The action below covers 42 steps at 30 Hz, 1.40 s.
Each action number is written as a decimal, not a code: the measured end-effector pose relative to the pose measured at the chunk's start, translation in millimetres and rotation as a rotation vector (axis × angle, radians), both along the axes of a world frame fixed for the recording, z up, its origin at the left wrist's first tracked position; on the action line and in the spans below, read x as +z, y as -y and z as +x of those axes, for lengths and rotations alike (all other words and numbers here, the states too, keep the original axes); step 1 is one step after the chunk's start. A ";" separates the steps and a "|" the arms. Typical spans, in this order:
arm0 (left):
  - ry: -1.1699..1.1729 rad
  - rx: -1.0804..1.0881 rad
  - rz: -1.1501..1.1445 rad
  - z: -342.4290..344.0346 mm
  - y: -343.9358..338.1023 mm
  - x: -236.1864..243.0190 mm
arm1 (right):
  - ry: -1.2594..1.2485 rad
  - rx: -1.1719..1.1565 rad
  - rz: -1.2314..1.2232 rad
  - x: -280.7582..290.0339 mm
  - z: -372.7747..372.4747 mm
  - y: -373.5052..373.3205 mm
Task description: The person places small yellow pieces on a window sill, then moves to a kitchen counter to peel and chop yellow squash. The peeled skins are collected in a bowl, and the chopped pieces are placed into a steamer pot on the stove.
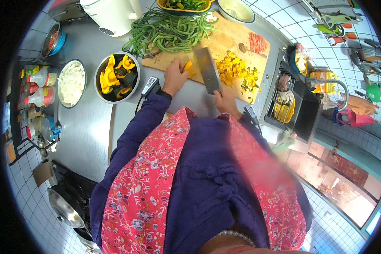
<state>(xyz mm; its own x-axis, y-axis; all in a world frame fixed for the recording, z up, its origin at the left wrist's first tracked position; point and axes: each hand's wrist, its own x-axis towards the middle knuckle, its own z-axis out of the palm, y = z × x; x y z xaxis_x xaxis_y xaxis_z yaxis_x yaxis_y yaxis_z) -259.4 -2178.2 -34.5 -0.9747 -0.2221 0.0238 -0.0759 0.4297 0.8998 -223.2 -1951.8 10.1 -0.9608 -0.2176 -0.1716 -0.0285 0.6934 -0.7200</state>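
My left hand (175, 78) is closed on a piece of yellow pumpkin (190, 69) at the near left part of the wooden cutting board (165, 62). Beside that piece, the broad blade of a cleaver (206, 70) rests over the board, its handle gripped in my right hand (227, 102). Chopped pumpkin bits (233, 68) with some dark green rind lie heaped to the right of the blade. To the left of my left hand stands a steel bowl (98, 86) with larger pumpkin pieces (110, 76), orange flesh and dark green skin showing.
Long green beans (169, 31) pile up at the board's far left. Finely cut red strips (257, 42) lie at its far right. A bowl of white shreds (71, 82) stands at left, near a spice rack (19, 112). On the right is a sink (307, 114) with a curved faucet (345, 91).
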 end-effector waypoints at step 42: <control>-0.236 0.183 -0.092 -4.4 68.7 62.2 | 0.180 -0.341 -0.267 29.2 27.2 -38.2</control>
<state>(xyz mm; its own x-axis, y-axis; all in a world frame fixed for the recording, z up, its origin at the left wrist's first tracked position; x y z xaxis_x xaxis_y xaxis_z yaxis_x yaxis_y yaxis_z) -263.8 -2246.9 27.7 -0.8841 -0.3795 0.2727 0.0469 0.5085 0.8598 -196.0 -1913.6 39.3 -0.9452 0.0462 -0.3231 0.3107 0.4314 -0.8470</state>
